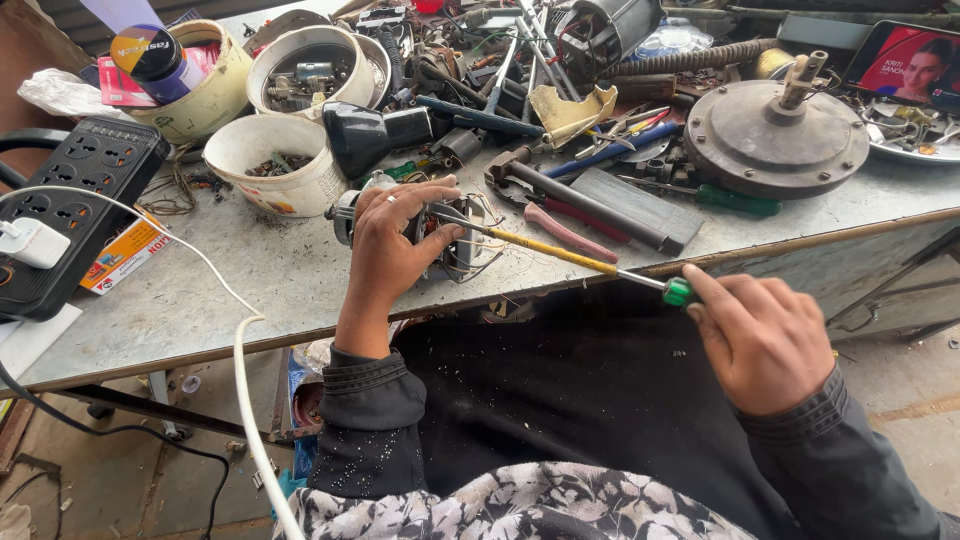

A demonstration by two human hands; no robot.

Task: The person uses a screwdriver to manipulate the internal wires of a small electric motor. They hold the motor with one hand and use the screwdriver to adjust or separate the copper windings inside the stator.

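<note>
A grey metal workbench (250, 270) fills the view and is crowded along its far side, so that only the near edge is left for work. A round motor housing (775, 135) with an upright shaft is set at the far right, out of the way. A black power strip (70, 200) lies at the left edge, with a white cable (235, 330) trailing from it over the bench front. Three pale tubs (285, 165) of small parts are grouped at the far left, within reach. A dark hammer (590, 205) and red-handled pliers (565, 232) are laid just beyond the working spot.

A small motor (450, 245), with thin copper wire showing, is kept near the front edge. It is pressed down and steadied by the left hand (390, 240), whose fingers are wrapped over its top, seemingly to stop it from turning. A long screwdriver (570, 258) with a yellow shaft is held by its green handle in the clenched right hand (760, 340), off the bench edge, and its tip is brought into the motor beside the left thumb. It is held low and nearly flat, apparently so the side can be reached.
</note>
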